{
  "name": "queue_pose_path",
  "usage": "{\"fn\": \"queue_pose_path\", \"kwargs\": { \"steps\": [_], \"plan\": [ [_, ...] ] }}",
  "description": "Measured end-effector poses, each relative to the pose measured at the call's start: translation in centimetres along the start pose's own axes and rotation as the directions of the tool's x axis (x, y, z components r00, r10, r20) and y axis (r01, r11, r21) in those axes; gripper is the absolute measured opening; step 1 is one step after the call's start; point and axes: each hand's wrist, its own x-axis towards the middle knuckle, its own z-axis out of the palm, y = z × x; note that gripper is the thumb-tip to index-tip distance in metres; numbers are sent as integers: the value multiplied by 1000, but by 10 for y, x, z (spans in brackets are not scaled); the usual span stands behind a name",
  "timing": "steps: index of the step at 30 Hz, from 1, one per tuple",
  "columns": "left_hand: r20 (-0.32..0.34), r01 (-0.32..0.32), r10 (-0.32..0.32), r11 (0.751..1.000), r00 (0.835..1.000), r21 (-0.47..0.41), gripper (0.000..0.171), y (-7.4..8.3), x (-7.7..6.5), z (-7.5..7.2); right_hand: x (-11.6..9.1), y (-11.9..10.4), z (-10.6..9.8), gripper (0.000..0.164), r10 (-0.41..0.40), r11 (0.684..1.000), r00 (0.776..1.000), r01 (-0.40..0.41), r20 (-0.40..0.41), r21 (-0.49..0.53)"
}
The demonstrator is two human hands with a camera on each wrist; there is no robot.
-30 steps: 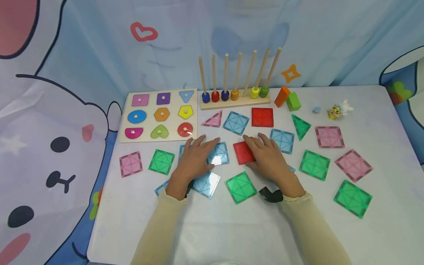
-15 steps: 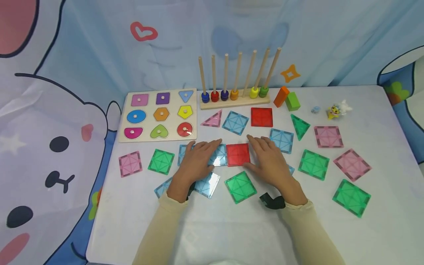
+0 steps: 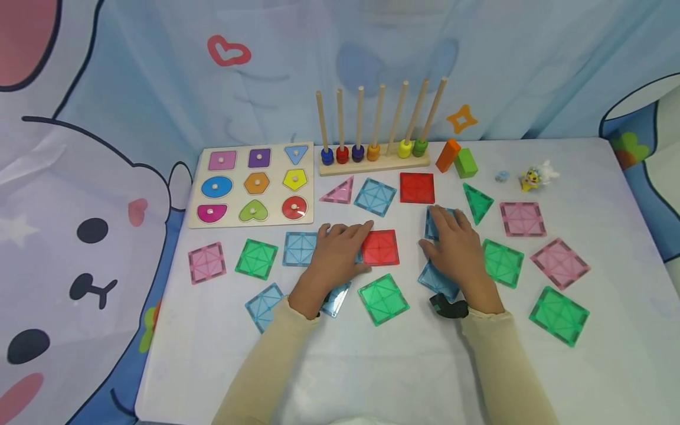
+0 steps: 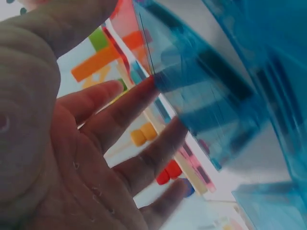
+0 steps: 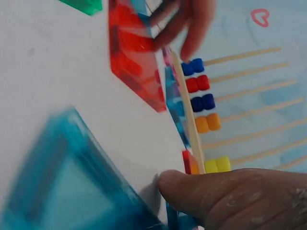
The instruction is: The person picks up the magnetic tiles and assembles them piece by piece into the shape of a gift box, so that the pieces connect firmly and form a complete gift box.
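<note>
My left hand [image 3: 340, 254] rests over the middle of a row, hiding most of one blue magnetic tile. A second blue tile [image 3: 300, 249] lies left of it, and a red tile [image 3: 382, 247] sits at its right, near the fingertips. In the left wrist view the fingers extend straight beneath a clear blue tile [image 4: 196, 86]. My right hand [image 3: 457, 254] reaches over an upper blue tile [image 3: 432, 227], fingers forward and thumb out to the left. Its palm partly covers a lower blue tile [image 3: 437, 280]. The right wrist view shows its thumb [image 5: 192, 191] extended.
Green [image 3: 383, 300] and pink tiles [image 3: 522, 219] lie around both hands. Behind them stand a shape puzzle board [image 3: 239, 195], a pegged bead rack [image 3: 374, 168], an orange block [image 3: 448, 156], a green block [image 3: 466, 163] and small figurines [image 3: 533, 177].
The right hand slid the red tile left against the blue row, let go, and moved right onto the blue tiles. The left hand shifted slightly right, uncovering the left blue tile.
</note>
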Motion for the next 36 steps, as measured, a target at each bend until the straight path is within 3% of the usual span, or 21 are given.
{"fn": "queue_pose_path", "kwargs": {
  "steps": [6,14,20,25,28,31,36],
  "plan": [
    [-14,3,-2,999,1000,32,91,5,4,0,-5,-15,9,75,-90,996,996,90,-17,7],
    [-8,1,-1,1000,1000,30,87,5,7,-3,-29,-34,15,80,-197,980,980,197,26,-16],
    [4,17,-17,1000,1000,-6,74,5,7,-4,-42,-31,4,91,-183,982,983,182,20,55],
    [7,19,-19,999,1000,-33,73,3,7,-4,-71,-16,-15,109,-126,992,988,123,90,41],
    [3,19,-19,999,1000,-28,73,1,7,-3,-85,-6,-17,104,-126,992,986,125,112,16],
    [3,21,-20,999,1000,-27,72,0,7,-3,-90,2,-16,92,-147,989,987,146,71,8],
    [16,17,-17,999,1000,-27,72,-1,6,-3,-78,17,-22,89,-154,987,984,157,-93,27]
  ]
}}
